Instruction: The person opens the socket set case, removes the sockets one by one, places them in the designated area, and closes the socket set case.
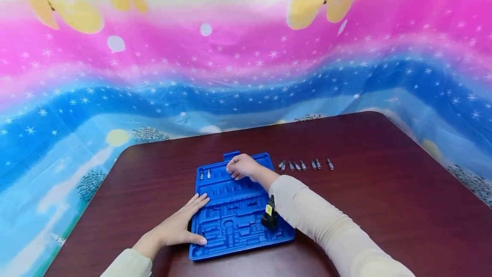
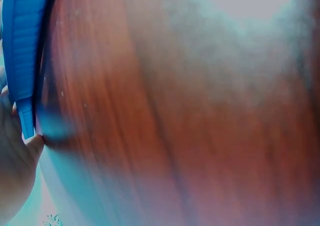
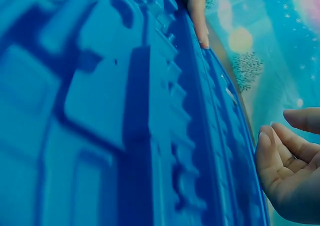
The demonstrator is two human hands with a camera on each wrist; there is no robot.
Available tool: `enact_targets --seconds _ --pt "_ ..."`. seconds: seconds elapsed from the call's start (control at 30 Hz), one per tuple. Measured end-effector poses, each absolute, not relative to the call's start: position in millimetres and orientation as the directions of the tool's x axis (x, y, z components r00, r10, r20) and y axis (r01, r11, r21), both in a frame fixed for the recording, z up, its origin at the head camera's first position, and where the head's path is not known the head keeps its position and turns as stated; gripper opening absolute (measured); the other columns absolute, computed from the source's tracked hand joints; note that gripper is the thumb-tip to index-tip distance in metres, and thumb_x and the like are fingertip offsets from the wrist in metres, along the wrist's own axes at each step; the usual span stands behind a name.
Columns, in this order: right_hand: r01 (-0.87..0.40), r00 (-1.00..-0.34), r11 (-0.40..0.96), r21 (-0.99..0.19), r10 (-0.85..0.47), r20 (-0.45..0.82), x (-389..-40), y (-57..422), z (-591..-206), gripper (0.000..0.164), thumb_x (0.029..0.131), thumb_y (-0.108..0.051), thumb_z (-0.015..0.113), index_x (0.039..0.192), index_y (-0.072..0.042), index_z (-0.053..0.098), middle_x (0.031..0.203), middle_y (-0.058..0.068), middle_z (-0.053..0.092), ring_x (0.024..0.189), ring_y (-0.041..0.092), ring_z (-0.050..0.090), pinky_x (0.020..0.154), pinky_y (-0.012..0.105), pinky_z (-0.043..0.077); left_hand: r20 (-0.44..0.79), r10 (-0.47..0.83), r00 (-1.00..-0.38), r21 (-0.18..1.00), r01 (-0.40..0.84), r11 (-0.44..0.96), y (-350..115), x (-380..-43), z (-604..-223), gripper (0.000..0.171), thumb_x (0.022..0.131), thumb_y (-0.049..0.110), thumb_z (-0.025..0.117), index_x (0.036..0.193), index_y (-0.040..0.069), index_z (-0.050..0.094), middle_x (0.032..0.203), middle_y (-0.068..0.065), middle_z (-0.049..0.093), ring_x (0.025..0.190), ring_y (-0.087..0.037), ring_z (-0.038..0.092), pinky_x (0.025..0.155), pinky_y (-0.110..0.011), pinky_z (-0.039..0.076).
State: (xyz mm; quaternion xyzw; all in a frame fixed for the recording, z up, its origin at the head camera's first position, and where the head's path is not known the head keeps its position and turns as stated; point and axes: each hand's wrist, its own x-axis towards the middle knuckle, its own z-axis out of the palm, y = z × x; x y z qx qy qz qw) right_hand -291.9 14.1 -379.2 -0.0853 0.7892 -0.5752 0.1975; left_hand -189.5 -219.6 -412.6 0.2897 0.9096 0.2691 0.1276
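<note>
A blue plastic tool case [image 1: 238,247] lies unfolded on the table, its surface moulded with slots. Two small metal bits [image 1: 209,173] stand side by side in the upper half's left slots. My left hand [image 1: 178,225] rests on the case's left edge with fingers spread and straight; its thumb touches the lower rim. Over the upper half is my right hand [image 1: 242,167], fingers bent toward the slots. In the right wrist view its fingertips [image 3: 265,138] come close together, and no held thing shows between them. Anything behind the fingers is hidden.
To the right of the case, several metal bits [image 1: 297,166] lie in a loose row on the dark wooden table [image 1: 376,183]. A black wrist camera [image 1: 270,215] hangs under the right sleeve, above the case. Behind the table hangs a printed cloth [image 1: 246,67].
</note>
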Motion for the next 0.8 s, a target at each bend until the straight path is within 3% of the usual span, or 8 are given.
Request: enact_targets --seconds 0.23,0.57,0.8 --pt "0.158 -0.897 0.291 -0.943 -0.357 -0.261 -298.7 -3.8 -389.4 0.021 0.086 -0.009 0.052 0.103 0.002 0.058 0.092 0.011 0.059 0.075 0.020 0.058 0.064 0.030 0.049 -0.103 0.591 -0.800 0.567 0.441 0.696 -219.1 -190.1 -412.4 0.096 0.062 0.056 0.066 0.138 0.014 0.023 0.143 -0.001 0.013 0.130 -0.024 0.002 0.093 -0.056 0.020" --pt "0.181 -0.901 0.262 -0.948 -0.343 -0.267 -303.7 -29.6 -392.3 0.020 0.085 -0.006 0.054 0.101 0.003 0.059 0.086 0.010 0.058 0.068 0.019 0.056 0.061 0.029 0.050 -0.078 0.605 -0.792 0.566 0.464 0.681 -218.5 -190.6 -411.7 0.094 0.065 0.053 0.066 0.137 0.011 0.024 0.143 -0.006 0.015 0.129 -0.030 0.003 0.091 -0.059 0.020" --pt "0.137 -0.930 0.369 -0.919 -0.272 -0.248 -307.1 -46.0 -393.2 0.017 0.083 -0.003 0.055 0.097 0.005 0.060 0.083 0.008 0.058 0.056 0.014 0.053 0.051 0.023 0.048 -0.082 0.597 -0.798 0.572 0.452 0.684 -219.7 -190.6 -413.2 0.095 0.063 0.054 0.066 0.137 0.012 0.024 0.143 -0.004 0.014 0.129 -0.028 0.003 0.092 -0.058 0.020"
